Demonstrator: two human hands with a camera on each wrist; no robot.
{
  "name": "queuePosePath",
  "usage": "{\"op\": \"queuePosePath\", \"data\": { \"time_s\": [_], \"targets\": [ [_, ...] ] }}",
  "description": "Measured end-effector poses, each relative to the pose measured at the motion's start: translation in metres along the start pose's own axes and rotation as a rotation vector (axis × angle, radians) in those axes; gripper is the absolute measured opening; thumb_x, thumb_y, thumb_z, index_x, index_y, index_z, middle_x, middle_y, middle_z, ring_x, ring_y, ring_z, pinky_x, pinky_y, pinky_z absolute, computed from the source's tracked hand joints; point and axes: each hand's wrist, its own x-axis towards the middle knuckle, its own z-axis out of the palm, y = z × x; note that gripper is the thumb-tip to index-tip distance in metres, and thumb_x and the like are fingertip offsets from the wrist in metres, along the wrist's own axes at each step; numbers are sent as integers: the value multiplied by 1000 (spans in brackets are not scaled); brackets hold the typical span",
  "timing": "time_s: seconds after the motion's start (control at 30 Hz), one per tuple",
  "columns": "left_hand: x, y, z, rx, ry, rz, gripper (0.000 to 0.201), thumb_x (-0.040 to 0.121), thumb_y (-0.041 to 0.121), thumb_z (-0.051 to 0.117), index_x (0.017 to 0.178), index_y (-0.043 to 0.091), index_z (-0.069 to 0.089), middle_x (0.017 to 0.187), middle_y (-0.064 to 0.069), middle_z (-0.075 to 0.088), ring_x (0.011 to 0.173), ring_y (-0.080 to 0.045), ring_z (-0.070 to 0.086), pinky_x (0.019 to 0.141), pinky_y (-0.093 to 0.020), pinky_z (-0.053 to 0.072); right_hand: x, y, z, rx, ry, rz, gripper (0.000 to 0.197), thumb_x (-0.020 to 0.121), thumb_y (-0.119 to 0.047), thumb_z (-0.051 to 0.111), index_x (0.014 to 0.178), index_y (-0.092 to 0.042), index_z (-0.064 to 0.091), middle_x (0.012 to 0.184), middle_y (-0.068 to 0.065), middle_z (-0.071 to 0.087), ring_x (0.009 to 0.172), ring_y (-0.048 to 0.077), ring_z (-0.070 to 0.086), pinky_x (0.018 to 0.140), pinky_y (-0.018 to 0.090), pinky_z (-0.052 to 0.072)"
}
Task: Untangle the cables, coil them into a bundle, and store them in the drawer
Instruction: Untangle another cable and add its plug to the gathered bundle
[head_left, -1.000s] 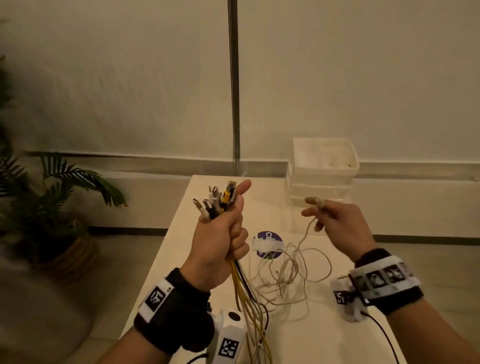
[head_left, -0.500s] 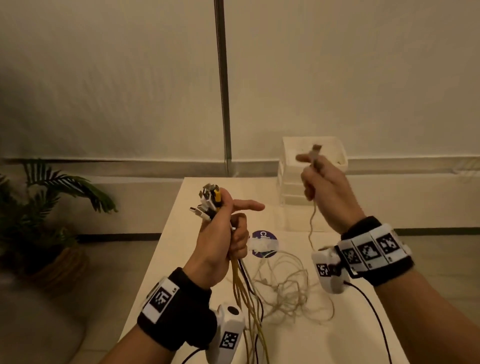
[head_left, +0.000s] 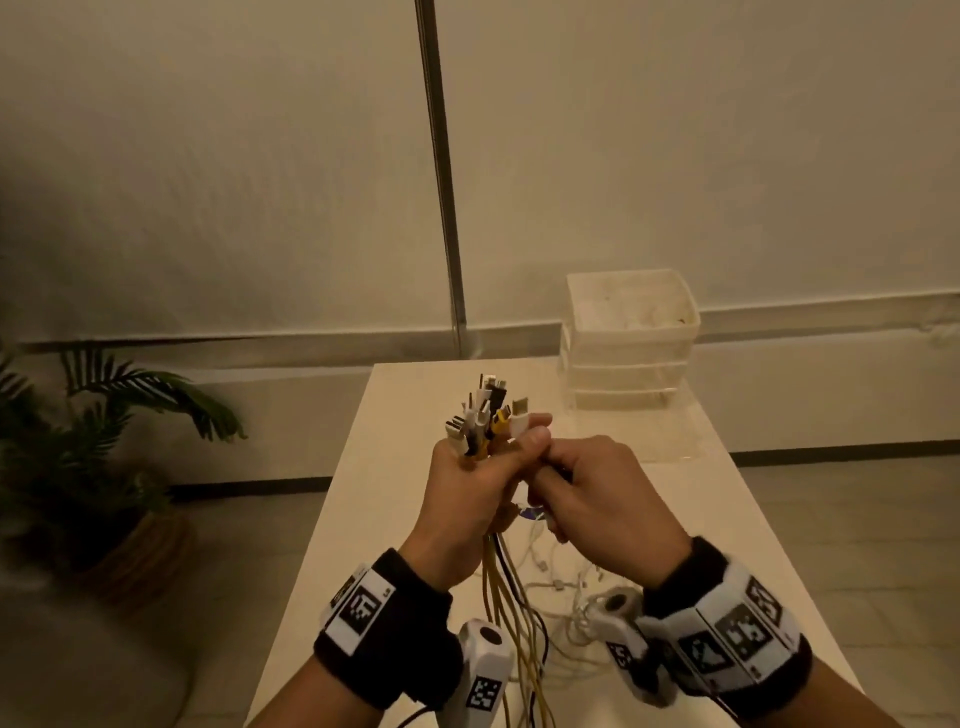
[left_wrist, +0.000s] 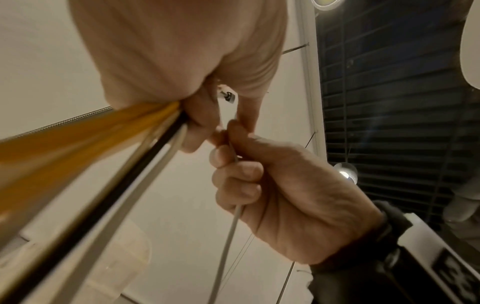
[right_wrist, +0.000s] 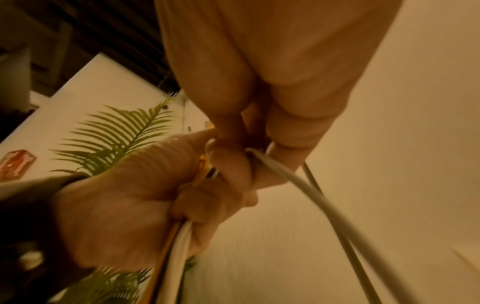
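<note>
My left hand (head_left: 483, 483) grips a bundle of cables (head_left: 480, 421) upright over the table, their plugs fanned out above the fist. Yellow, black and white strands (left_wrist: 85, 144) hang down from the fist. My right hand (head_left: 582, 488) is pressed against the left one and pinches a white cable (left_wrist: 230, 224) between thumb and fingers, right beside the bundle. That cable's white plug (head_left: 519, 418) stands at the bundle's right edge. In the right wrist view the white cable (right_wrist: 314, 197) runs down from the pinch next to a thin braided one. More pale cables (head_left: 566, 597) lie tangled on the table.
A white drawer unit (head_left: 628, 338) with stacked drawers stands at the table's (head_left: 727, 519) far right corner, against the wall. A potted palm (head_left: 104, 447) stands on the floor to the left. A blue round sticker (head_left: 530, 514) peeks out under my hands.
My right hand, raised high with the white cable's plug half a second ago, has come down and left to meet the left hand. The plug now stands with the bundle.
</note>
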Motion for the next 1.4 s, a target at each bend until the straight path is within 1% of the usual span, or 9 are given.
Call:
{"op": "queuePosePath", "data": {
  "time_s": [0.17, 0.37, 0.5, 0.57, 0.67, 0.87, 1.03, 1.2, 1.4],
  "targets": [
    [-2, -3, 13, 28, 9, -37, 38, 88, 41, 58, 95, 8, 76, 91, -26, 70, 77, -28, 66, 65, -34, 48, -2, -1, 8, -29, 37, -12, 32, 95, -18, 50, 68, -31, 59, 59, -11, 60, 57, 7, 59, 56, 14, 45],
    [5, 11, 1, 34, 141, 93, 49, 88, 53, 46, 74, 12, 70, 60, -8, 46, 47, -19, 43, 45, -25, 34, -21, 3, 15, -20, 87, -228, 22, 97, -20, 52, 102, -31, 69, 61, -22, 56, 65, 6, 58, 61, 18, 44],
    [15, 32, -30, -137, 203, 150, 51, 91, 55, 38, 63, 13, 41, 66, -6, 50, 68, -21, 61, 68, -37, 55, -33, 38, 20, 174, -51, -134, 22, 95, -23, 54, 107, -29, 71, 65, -8, 62, 63, 7, 60, 62, 17, 46],
    [13, 48, -48, -294, 169, 153, 52, 97, 55, 34, 62, 17, 34, 59, -1, 38, 51, -15, 50, 52, -27, 52, -32, 57, 13, 249, -232, -32, 19, 96, -20, 55, 98, -24, 73, 64, -7, 62, 62, 4, 58, 61, 16, 44],
    [8, 76, -77, -347, 189, 222, 53, 98, 60, 31, 62, 21, 28, 52, 6, 23, 39, -6, 19, 32, -17, 20, -24, 89, -4, 207, -362, 57, 21, 96, -15, 56, 82, -12, 71, 60, -6, 58, 57, 4, 53, 59, 19, 43],
    [-11, 93, -84, 124, 128, 196, 46, 101, 44, 41, 65, 19, 56, 45, 10, 26, 34, -4, 21, 35, -15, 14, -6, 117, -18, 130, -253, 193, 34, 96, -23, 54, 64, -18, 60, 53, -6, 46, 52, 13, 41, 56, 32, 36],
    [-4, 19, -27, 905, -183, 222, 17, 91, 39, 66, 89, 26, 76, 76, 20, 73, 73, 3, 66, 66, -23, 51, 8, 71, -13, 190, -265, 89, 34, 98, -20, 50, 67, -11, 56, 49, -15, 52, 48, 0, 44, 54, 17, 36],
    [6, -14, -5, 927, -10, 263, 26, 90, 8, 59, 70, 23, 65, 63, 6, 65, 59, -14, 56, 56, -31, 41, 19, 47, -25, 277, -202, 13, 43, 99, -17, 49, 59, -29, 56, 51, -7, 45, 52, 13, 38, 55, 31, 34],
    [20, 11, -10, 939, 175, 465, 35, 87, -2, 62, 63, 23, 63, 51, 18, 52, 54, 3, 52, 50, -10, 32, 13, 52, -27, 394, -257, 17, 25, 100, -13, 46, 85, -6, 63, 60, 3, 51, 53, 9, 46, 54, 19, 39]
  ]
}}
